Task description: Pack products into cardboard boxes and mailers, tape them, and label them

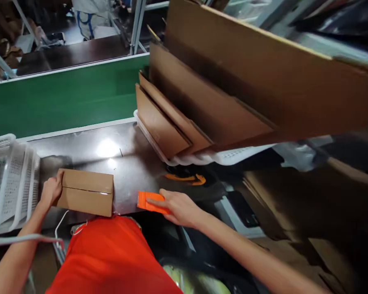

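Observation:
A small brown cardboard box (87, 192) lies on the dark worktop in front of me, its top flaps meeting at a seam. My left hand (52, 190) grips the box by its left end, with the thumb on top. To the right of the box, my right hand (176, 206) is closed around a flat, bright orange object (151, 201) held just over the worktop's near edge. Its exact kind cannot be made out. A gap separates the orange object from the box.
Nested white plastic baskets (15, 183) stand at the left. Large cardboard sheets (208, 94) lean in a white basket (245, 154) at the right. Beyond runs a green conveyor belt (64, 96). A yellow-orange curved item (187, 178) and a black phone (242, 208) lie rightward.

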Motion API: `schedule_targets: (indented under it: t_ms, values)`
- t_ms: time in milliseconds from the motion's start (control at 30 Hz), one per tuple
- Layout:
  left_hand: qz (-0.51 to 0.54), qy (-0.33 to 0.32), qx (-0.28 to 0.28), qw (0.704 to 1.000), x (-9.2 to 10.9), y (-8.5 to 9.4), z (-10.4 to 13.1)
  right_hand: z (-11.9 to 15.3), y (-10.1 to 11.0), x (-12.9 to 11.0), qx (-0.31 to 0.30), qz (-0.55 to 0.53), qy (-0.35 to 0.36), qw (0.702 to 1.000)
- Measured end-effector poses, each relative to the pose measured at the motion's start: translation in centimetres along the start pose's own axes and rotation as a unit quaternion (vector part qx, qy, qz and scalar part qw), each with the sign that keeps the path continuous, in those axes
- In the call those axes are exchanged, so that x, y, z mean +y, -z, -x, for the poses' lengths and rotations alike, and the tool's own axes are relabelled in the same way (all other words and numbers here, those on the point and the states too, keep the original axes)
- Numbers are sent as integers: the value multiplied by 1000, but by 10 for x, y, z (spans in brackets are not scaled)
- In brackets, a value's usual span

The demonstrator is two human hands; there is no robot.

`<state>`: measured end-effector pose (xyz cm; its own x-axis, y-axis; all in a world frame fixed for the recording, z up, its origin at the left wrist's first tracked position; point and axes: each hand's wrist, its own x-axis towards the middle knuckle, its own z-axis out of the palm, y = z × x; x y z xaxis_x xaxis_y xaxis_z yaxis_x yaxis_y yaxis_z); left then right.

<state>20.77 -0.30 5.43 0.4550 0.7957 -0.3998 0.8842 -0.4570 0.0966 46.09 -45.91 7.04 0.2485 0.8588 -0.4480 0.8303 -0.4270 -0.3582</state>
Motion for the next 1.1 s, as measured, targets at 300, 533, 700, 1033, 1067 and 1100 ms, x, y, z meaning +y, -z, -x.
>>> schedule_targets:
  t_ms: [300,533,700,1033,1067,1100]
  values:
    - [-79,28,-13,996,11,8,-3,-103,-70,-41,69,-86,36,993]
    - [-76,35,-2,997,16,13,-1,-120,-43,-34,-6,-162,2,987]
    - [-53,54,13,997,10,8,-1,-120,-38,-36,-6,-151,11,988]
    - [10,29,12,999,0,3,-6,-132,-36,-12,-119,-325,-25,938]
    - [39,34,-1,999,-2,3,-5,-127,-35,-3,-108,-364,-32,925]
    - [77,39,-23,996,-5,2,-5,-120,-36,6,-79,-406,-44,909]
